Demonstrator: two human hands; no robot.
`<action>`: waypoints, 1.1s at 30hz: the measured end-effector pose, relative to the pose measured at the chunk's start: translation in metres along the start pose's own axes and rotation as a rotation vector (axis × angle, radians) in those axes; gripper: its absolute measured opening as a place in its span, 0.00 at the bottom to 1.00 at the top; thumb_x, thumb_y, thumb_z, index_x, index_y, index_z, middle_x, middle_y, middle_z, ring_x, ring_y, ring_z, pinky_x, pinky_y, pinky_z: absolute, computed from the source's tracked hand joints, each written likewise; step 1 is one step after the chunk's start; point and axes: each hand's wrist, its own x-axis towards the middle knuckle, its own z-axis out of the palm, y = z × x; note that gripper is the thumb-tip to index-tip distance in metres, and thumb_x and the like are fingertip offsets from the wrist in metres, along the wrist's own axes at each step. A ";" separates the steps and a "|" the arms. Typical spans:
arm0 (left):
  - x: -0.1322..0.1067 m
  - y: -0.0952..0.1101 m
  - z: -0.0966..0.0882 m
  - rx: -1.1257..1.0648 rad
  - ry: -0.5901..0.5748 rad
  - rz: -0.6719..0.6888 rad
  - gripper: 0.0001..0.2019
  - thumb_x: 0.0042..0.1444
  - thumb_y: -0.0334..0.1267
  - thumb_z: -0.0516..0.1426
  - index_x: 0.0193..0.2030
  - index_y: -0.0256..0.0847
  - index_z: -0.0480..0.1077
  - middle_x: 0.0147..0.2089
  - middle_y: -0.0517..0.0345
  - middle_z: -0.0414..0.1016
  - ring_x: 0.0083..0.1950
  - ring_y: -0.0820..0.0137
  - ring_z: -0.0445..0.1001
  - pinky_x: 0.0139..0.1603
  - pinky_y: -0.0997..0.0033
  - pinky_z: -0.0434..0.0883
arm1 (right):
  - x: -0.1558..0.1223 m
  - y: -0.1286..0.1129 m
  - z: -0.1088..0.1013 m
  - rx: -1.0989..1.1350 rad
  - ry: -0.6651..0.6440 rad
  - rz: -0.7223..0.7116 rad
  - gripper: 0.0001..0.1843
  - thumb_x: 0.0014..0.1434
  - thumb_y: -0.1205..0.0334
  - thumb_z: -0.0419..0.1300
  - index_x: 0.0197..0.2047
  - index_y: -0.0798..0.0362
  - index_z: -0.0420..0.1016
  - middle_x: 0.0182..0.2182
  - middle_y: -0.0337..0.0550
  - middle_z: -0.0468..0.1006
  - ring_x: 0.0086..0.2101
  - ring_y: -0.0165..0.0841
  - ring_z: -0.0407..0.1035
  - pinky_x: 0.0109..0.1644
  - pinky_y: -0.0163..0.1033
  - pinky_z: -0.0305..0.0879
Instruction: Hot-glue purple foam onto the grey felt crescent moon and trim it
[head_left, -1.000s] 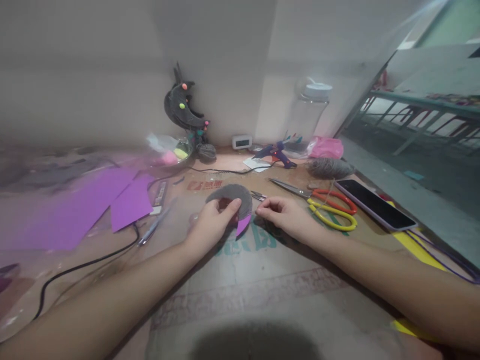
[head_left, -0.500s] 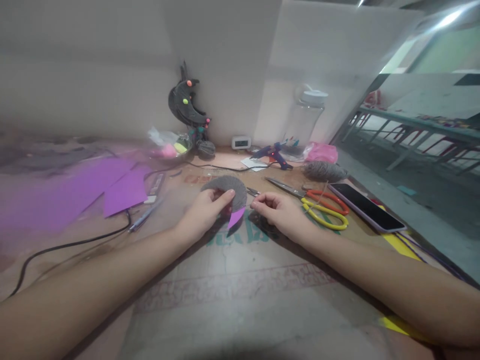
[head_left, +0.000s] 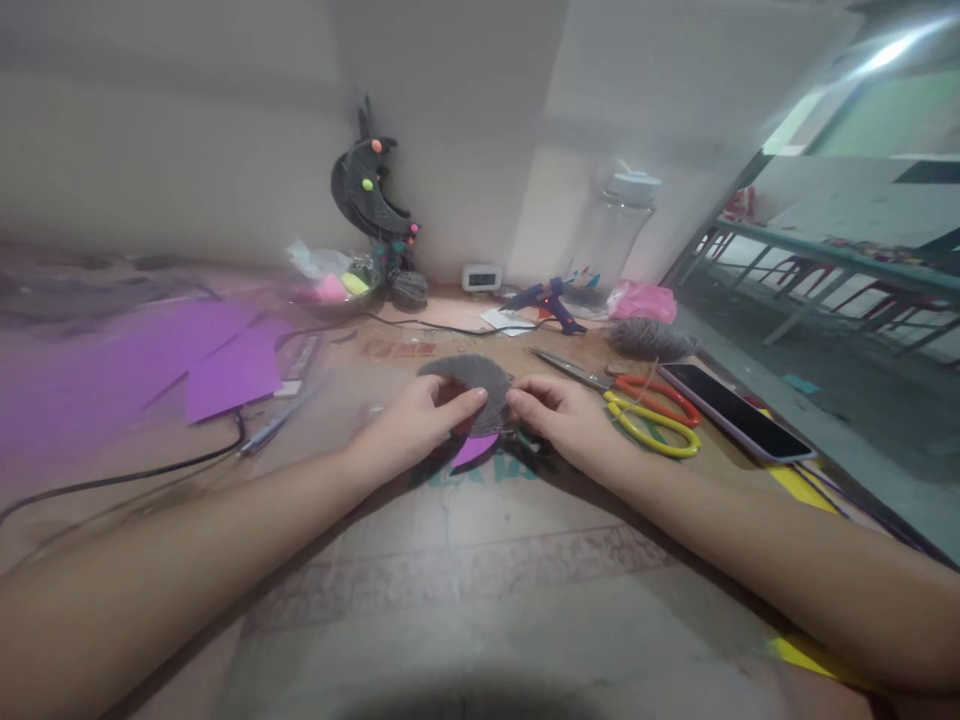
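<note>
A purple paper crescent (head_left: 477, 450), mostly wound with grey yarn (head_left: 484, 376), is held over the middle of the table. My left hand (head_left: 427, 412) grips it from the left, thumb flat on the wound face and fingers behind. The bare purple tip points down toward me. At its right edge my right hand (head_left: 551, 408) is closed in a pinch on the yarn strand, most of which is hidden by the fingers. Scissors (head_left: 615, 385) with orange and yellow handles lie just beyond my right hand, near the grey yarn ball (head_left: 651, 340).
A phone (head_left: 735, 412) lies at the right edge. Behind are a blue glue gun (head_left: 546, 303), a small clock (head_left: 481, 277), a clear bottle (head_left: 611, 235) and a dark crescent ornament (head_left: 367, 195). Purple paper (head_left: 229, 370), a pen (head_left: 270, 432) and a black cable (head_left: 150, 474) lie left.
The crescent has turned and shifted slightly right in my left hand, its purple tip now lower. My right hand has come up against its edge, closing the earlier gap.
</note>
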 end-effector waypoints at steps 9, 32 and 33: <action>0.001 -0.003 -0.001 -0.034 0.095 0.029 0.12 0.58 0.45 0.58 0.31 0.38 0.73 0.27 0.61 0.72 0.28 0.72 0.66 0.30 0.74 0.63 | 0.022 0.006 -0.045 -0.792 0.024 -0.255 0.16 0.63 0.59 0.59 0.52 0.55 0.75 0.44 0.50 0.79 0.39 0.37 0.72 0.44 0.42 0.66; -0.001 0.000 -0.002 0.135 0.121 -0.012 0.16 0.59 0.47 0.56 0.25 0.41 0.68 0.24 0.62 0.70 0.27 0.71 0.67 0.28 0.73 0.63 | -0.035 -0.002 -0.026 -0.997 0.019 -0.615 0.11 0.67 0.60 0.55 0.48 0.54 0.74 0.33 0.44 0.80 0.30 0.34 0.72 0.32 0.36 0.60; -0.001 0.000 -0.002 0.147 0.118 -0.008 0.16 0.59 0.48 0.56 0.24 0.41 0.68 0.24 0.62 0.70 0.27 0.71 0.67 0.28 0.73 0.63 | -0.035 -0.001 -0.024 -1.015 0.032 -0.604 0.10 0.67 0.60 0.55 0.47 0.54 0.74 0.33 0.43 0.80 0.30 0.34 0.72 0.31 0.36 0.59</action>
